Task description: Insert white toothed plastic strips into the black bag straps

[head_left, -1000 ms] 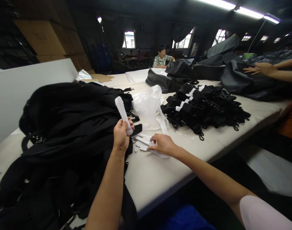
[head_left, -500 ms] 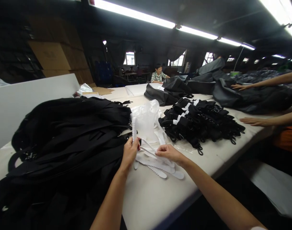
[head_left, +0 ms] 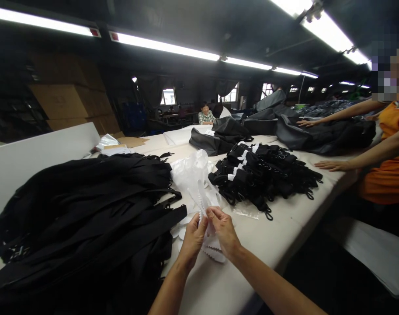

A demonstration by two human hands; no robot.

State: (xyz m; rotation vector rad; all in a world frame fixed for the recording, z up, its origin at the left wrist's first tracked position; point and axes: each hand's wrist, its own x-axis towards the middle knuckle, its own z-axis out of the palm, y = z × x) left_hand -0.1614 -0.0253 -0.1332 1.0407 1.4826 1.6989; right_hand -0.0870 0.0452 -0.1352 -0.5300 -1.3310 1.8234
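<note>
My left hand is closed on a white strip with a scalloped edge, which stands up from the fingers. Right beside it, my right hand pinches at the same strip, thumb and fingertips pressed together. More white scalloped strips lie on the table beneath and behind both hands, partly hidden by them. A clear plastic bag rests just beyond. To the left is a big heap of black fabric bags with straps. On the right lies a pile of black straps with hooks and white bands.
Dark grey fabric pieces lie farther back on the pale table. At the right edge a co-worker in an orange apron rests both hands on the table side. Another person sits beyond the table. Cardboard boxes are stacked far left.
My right hand has come from the loose strips up to my left hand, and both are now together at the strip. The view has turned right, showing more of the co-worker.
</note>
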